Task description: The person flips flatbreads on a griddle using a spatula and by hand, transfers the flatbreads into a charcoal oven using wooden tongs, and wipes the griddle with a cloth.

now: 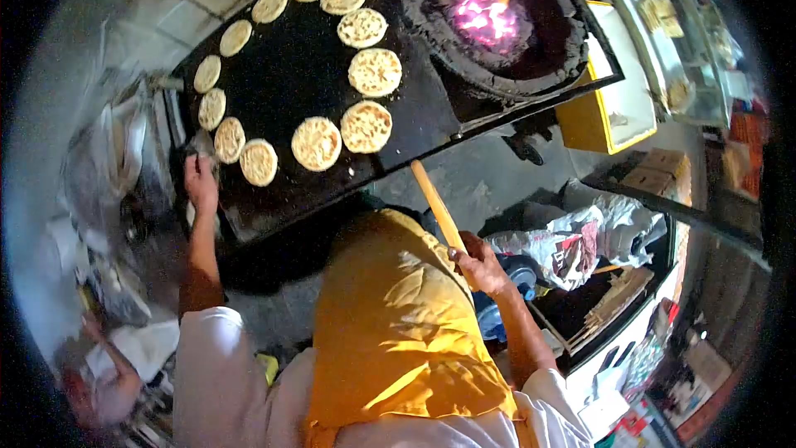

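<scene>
Round flatbreads (pixel 316 143) lie in a ring on a black griddle (pixel 278 75), several of them with browned spots. At the griddle's near left corner is my left hand (pixel 201 185), its fingers closed around something greyish that I cannot make out. My right hand (pixel 481 264) grips a smooth wooden stick (pixel 435 202) in front of my yellow apron (pixel 398 315). The stick's far end points toward the griddle's front edge, and its lower end is hidden by my hand.
Right of the griddle, coals glow in a round fire pit (pixel 489 25). Beyond it stands a yellow-sided bin (pixel 584 116). Plastic bags (pixel 572 241) and a crate with wood pieces (pixel 618 299) are at right. Another person's arm (pixel 112 348) shows at lower left.
</scene>
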`<state>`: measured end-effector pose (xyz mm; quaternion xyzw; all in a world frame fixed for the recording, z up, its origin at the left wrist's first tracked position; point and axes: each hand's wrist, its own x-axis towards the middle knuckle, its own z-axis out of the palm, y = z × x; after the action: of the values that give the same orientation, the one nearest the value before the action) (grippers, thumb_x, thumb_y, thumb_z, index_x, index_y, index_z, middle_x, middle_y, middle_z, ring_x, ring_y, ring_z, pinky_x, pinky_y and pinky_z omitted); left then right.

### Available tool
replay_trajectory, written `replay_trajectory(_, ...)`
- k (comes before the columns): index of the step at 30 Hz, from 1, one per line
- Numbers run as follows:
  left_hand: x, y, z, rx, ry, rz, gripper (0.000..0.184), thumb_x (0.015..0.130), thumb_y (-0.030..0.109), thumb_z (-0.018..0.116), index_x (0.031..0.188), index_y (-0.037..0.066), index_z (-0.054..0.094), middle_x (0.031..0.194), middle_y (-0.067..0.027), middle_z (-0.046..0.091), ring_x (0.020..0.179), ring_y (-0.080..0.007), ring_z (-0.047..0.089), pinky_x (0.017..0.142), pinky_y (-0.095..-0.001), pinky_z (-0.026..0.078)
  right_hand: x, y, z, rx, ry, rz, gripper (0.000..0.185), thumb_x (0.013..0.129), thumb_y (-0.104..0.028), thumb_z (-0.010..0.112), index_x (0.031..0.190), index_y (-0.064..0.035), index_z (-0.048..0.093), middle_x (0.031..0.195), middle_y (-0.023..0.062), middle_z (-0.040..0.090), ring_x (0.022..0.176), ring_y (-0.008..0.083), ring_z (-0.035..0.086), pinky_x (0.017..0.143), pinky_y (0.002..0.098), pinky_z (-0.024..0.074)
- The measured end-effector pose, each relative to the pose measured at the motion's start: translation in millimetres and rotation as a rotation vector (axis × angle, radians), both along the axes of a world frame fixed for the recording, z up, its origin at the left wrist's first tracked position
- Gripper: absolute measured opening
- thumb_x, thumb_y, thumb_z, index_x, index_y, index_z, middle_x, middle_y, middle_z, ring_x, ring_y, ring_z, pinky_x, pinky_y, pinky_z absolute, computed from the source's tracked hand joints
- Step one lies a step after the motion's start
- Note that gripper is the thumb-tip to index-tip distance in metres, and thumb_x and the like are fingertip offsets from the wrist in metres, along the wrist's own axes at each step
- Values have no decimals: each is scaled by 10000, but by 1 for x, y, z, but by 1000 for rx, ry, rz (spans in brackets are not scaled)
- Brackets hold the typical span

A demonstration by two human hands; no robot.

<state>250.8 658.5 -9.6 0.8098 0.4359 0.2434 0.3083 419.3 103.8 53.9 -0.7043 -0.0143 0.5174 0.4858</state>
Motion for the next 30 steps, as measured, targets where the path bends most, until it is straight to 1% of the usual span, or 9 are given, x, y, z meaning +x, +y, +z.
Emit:
replay_trajectory(5,-76,-147,-20,-244,-30,-43,231,984,156,481,780,48,478,682,-5,501,660,-108,491,670,-256,425,40,-16,-11,-120,37,237,482,876,-335,629,1236,-22,561,1167,90,639,1024,182,573,903,320,440)
replay_trajectory(6,-106,-174,-42,-288,-99,-119,240,977,183,495,776,53,474,685,-6,505,645,-113,485,661,-260,426,48,-9,-8,45,16,218,477,898,-350,620,1176,32,556,847,63,598,696,129,549,624,290,464)
replay_trajectory(7,-96,-224,-5,-353,-48,-45,243,967,205,514,778,58,472,692,-8,501,654,-117,486,649,-263,426,55,-13,-22,62,-64,308,454,901,-331,611,1173,30,557,837,62,596,679,135,554,620,294,470)
replay_trajectory(8,-154,-239,-63,-486,192,56,248,958,230,526,779,66,477,695,-16,502,655,-123,497,639,-288,438,61,-17,-37,80,-148,393,432,904,-311,603,1169,27,559,826,61,594,661,140,558,616,297,476)
replay_trajectory(15,-337,-387,-191,-1439,-379,431,239,955,321,550,947,87,594,878,-46,587,698,-175,541,614,-350,453,100,76,-71,130,-12,400,504,863,-366,673,1154,28,552,846,76,608,724,152,581,621,293,497)
replay_trajectory(19,-353,-386,-220,-1721,-773,200,246,966,317,525,940,81,589,922,-56,578,697,-185,525,592,-360,446,98,84,-88,192,9,354,493,858,-370,687,1120,29,565,829,61,601,709,145,573,603,296,483)
replay_trajectory(21,-317,-357,-242,-2665,-1392,-58,293,991,325,459,1026,61,582,918,-71,576,722,-201,525,559,-335,452,108,76,-66,142,-67,417,452,872,-360,676,1089,24,579,786,49,587,680,137,570,574,296,464)
replay_trajectory(28,-231,-345,-250,-2277,-913,100,318,1008,341,421,1099,62,546,909,-74,578,792,-218,558,524,-300,455,162,23,-27,95,56,55,412,880,-362,669,1001,21,575,756,71,564,603,159,559,571,298,467)
replay_trajectory(30,-177,-351,-229,-2373,-962,-57,329,990,348,479,1105,52,566,929,-87,605,832,-216,613,530,-302,470,198,16,-13,139,223,-97,417,886,-359,652,1051,13,558,789,97,595,616,173,577,571,301,481)
